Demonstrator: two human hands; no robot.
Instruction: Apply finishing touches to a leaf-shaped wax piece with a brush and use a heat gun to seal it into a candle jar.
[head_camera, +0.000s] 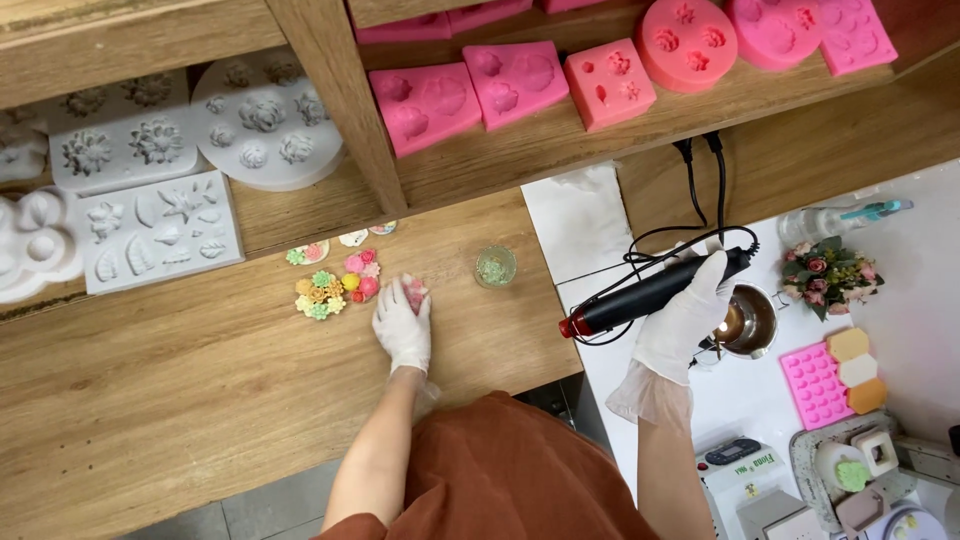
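I had the left hand (402, 330), gloved in white, down on the wooden counter (200, 380), its fingers closed around a small pink flower piece (414, 290) that lay at the fingertips. Taking that flower piece as my landmark, a cluster of small coloured flowers (338, 284) in green, yellow and pink sat just beside it to the left, touching one another, and a little glass cup (495, 266) with pale green bits inside stood near it to the right. Above the flower piece, on the shelf (560, 150), pink moulds (515, 85) leaned in a row, and further left of them were white moulds (160, 235) with leaf and blossom shapes. Well to the right of the flower piece, my right hand (685, 320), also gloved, was wrapped fully round the handle of a black heat gun (650, 295) with a red tip pointing back toward the flower piece; its cord (700, 200) looped up behind. Just past that hand stood a small metal pot (750, 320) on the white surface (590, 230), with a little bouquet (828, 272) beyond it and a pink grid mould (815, 385) below, a few hexagon pieces (858, 370) resting at its edge. The grip on both sides was closed, each holding its own thing.
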